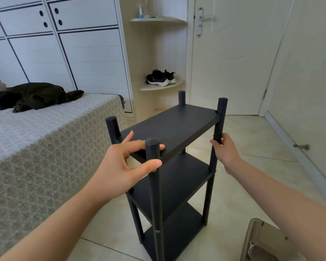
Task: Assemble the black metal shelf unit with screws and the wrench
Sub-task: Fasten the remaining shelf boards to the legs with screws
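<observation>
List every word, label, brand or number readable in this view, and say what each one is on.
No text can be read anywhere in this view.
On the small white bottle with a blue band: any print is too small to read.
On the black sneakers with white soles: a pale side mark, too blurred to read.
On the black metal shelf unit: no marking shows.

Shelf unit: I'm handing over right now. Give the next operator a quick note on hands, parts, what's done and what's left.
Left hand pinches the near post at the top corner. Right hand grips the right post.
The shelf unit stands upright on the floor beside the bed.
Done: three shelves and four posts joined.
No wrench or loose screws in view.
Left: probably check tightness, then position it.
</observation>
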A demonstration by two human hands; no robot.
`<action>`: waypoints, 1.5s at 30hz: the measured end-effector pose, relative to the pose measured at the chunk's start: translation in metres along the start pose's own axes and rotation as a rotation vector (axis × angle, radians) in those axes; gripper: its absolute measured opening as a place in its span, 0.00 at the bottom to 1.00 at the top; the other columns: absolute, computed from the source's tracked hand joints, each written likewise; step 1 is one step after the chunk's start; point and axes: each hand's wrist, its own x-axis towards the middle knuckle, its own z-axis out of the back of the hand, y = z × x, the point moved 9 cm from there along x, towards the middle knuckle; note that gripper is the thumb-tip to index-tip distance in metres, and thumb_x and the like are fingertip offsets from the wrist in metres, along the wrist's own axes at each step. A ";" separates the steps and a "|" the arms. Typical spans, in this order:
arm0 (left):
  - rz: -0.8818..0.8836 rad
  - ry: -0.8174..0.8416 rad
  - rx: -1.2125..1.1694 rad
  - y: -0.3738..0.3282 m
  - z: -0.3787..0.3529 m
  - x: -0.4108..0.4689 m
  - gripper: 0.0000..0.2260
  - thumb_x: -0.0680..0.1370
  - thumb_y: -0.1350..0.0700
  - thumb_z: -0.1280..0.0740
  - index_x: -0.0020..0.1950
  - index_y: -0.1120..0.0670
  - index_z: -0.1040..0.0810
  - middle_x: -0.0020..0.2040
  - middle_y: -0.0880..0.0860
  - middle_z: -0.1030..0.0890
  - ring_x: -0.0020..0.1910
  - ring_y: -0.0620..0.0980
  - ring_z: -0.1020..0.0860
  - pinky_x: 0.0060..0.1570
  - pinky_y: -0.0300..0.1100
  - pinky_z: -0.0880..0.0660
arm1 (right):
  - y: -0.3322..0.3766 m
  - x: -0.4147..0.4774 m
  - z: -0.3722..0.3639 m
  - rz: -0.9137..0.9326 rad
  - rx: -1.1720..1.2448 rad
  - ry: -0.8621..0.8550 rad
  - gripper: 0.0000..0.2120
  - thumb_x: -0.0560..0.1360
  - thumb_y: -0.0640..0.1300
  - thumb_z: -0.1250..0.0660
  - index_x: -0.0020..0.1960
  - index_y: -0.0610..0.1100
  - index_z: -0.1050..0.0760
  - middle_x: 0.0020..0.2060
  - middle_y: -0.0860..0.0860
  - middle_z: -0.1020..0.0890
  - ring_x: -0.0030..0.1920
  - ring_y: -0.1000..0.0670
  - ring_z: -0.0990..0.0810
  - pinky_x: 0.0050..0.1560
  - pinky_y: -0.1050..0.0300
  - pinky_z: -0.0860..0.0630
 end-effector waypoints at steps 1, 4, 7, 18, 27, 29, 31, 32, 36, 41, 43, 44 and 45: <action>0.011 -0.006 0.017 0.003 0.000 -0.001 0.17 0.71 0.40 0.30 0.59 0.41 0.17 0.58 0.35 0.18 0.72 0.42 0.29 0.79 0.49 0.46 | -0.002 0.001 0.002 0.000 0.005 -0.012 0.15 0.83 0.41 0.41 0.69 0.42 0.34 0.60 0.47 0.26 0.55 0.47 0.28 0.59 0.51 0.29; 0.046 -0.054 0.051 0.015 0.006 -0.001 0.16 0.74 0.42 0.29 0.62 0.39 0.19 0.61 0.35 0.19 0.75 0.44 0.33 0.77 0.48 0.41 | -0.007 0.000 0.010 0.010 0.013 -0.040 0.14 0.83 0.40 0.41 0.68 0.42 0.34 0.56 0.50 0.26 0.56 0.47 0.27 0.58 0.52 0.29; 0.064 -0.151 0.072 0.026 0.014 0.003 0.12 0.79 0.53 0.30 0.62 0.45 0.20 0.58 0.36 0.18 0.66 0.37 0.25 0.68 0.32 0.32 | -0.007 -0.004 0.021 0.035 -0.008 -0.047 0.13 0.82 0.41 0.39 0.66 0.42 0.33 0.56 0.49 0.26 0.57 0.46 0.26 0.58 0.50 0.27; 0.287 -0.421 -0.078 0.063 0.020 0.032 0.14 0.83 0.61 0.37 0.61 0.43 0.22 0.49 0.34 0.19 0.49 0.27 0.22 0.50 0.23 0.30 | -0.011 -0.052 0.056 0.064 -0.115 0.027 0.15 0.81 0.43 0.36 0.66 0.48 0.33 0.57 0.50 0.23 0.55 0.46 0.23 0.59 0.42 0.22; 0.413 -0.526 -0.135 0.088 0.021 0.047 0.17 0.85 0.59 0.41 0.73 0.49 0.27 0.55 0.45 0.18 0.57 0.45 0.22 0.56 0.39 0.29 | -0.005 -0.092 0.048 0.082 -0.108 0.117 0.16 0.81 0.44 0.38 0.67 0.51 0.34 0.59 0.52 0.25 0.56 0.50 0.23 0.57 0.49 0.21; 0.431 -0.536 -0.110 0.086 0.017 0.049 0.19 0.84 0.58 0.40 0.75 0.47 0.31 0.57 0.41 0.21 0.58 0.45 0.24 0.55 0.41 0.29 | -0.004 -0.097 0.046 0.094 -0.115 0.138 0.14 0.81 0.44 0.38 0.65 0.53 0.34 0.58 0.53 0.25 0.55 0.51 0.23 0.57 0.51 0.21; 0.466 -0.506 -0.052 0.080 0.006 0.050 0.28 0.83 0.55 0.36 0.81 0.49 0.43 0.69 0.43 0.29 0.65 0.45 0.29 0.63 0.44 0.32 | -0.006 -0.099 0.047 0.087 -0.120 0.154 0.14 0.81 0.45 0.39 0.65 0.55 0.35 0.58 0.54 0.26 0.55 0.52 0.24 0.57 0.53 0.21; 0.484 -0.496 -0.002 0.075 0.001 0.049 0.35 0.81 0.53 0.33 0.82 0.51 0.50 0.75 0.46 0.33 0.70 0.47 0.31 0.69 0.47 0.34 | -0.008 -0.100 0.049 0.083 -0.128 0.162 0.14 0.81 0.45 0.39 0.66 0.55 0.35 0.59 0.54 0.26 0.55 0.53 0.24 0.58 0.52 0.22; 0.403 -0.479 0.289 0.039 -0.013 0.049 0.46 0.77 0.47 0.29 0.82 0.54 0.58 0.83 0.55 0.53 0.81 0.55 0.54 0.79 0.55 0.51 | -0.013 -0.102 0.055 0.076 -0.170 0.204 0.16 0.82 0.47 0.40 0.69 0.54 0.34 0.64 0.53 0.26 0.62 0.51 0.24 0.60 0.52 0.23; 0.005 -0.249 0.576 -0.010 -0.070 0.060 0.30 0.80 0.41 0.41 0.80 0.50 0.39 0.80 0.49 0.40 0.81 0.50 0.58 0.78 0.52 0.62 | -0.015 -0.101 0.058 0.081 -0.152 0.245 0.13 0.82 0.48 0.41 0.66 0.57 0.33 0.63 0.54 0.24 0.63 0.51 0.23 0.60 0.54 0.23; -0.059 -0.141 0.578 -0.018 -0.095 0.064 0.29 0.80 0.38 0.47 0.78 0.49 0.35 0.78 0.48 0.34 0.79 0.45 0.56 0.76 0.47 0.65 | -0.015 -0.101 0.058 0.088 -0.158 0.250 0.12 0.82 0.48 0.41 0.64 0.59 0.34 0.62 0.55 0.24 0.63 0.51 0.23 0.60 0.55 0.24; -0.092 -0.107 0.574 -0.022 -0.105 0.066 0.28 0.80 0.38 0.48 0.77 0.48 0.33 0.76 0.47 0.31 0.78 0.45 0.54 0.76 0.48 0.64 | -0.015 -0.100 0.059 0.088 -0.162 0.248 0.12 0.82 0.48 0.41 0.64 0.59 0.34 0.61 0.56 0.24 0.62 0.51 0.23 0.60 0.55 0.24; -0.135 -0.085 0.584 -0.027 -0.115 0.067 0.27 0.81 0.38 0.48 0.76 0.48 0.31 0.74 0.48 0.29 0.78 0.45 0.50 0.77 0.50 0.62 | -0.015 -0.100 0.059 0.086 -0.166 0.247 0.12 0.82 0.49 0.41 0.65 0.59 0.33 0.61 0.56 0.24 0.62 0.52 0.23 0.61 0.54 0.24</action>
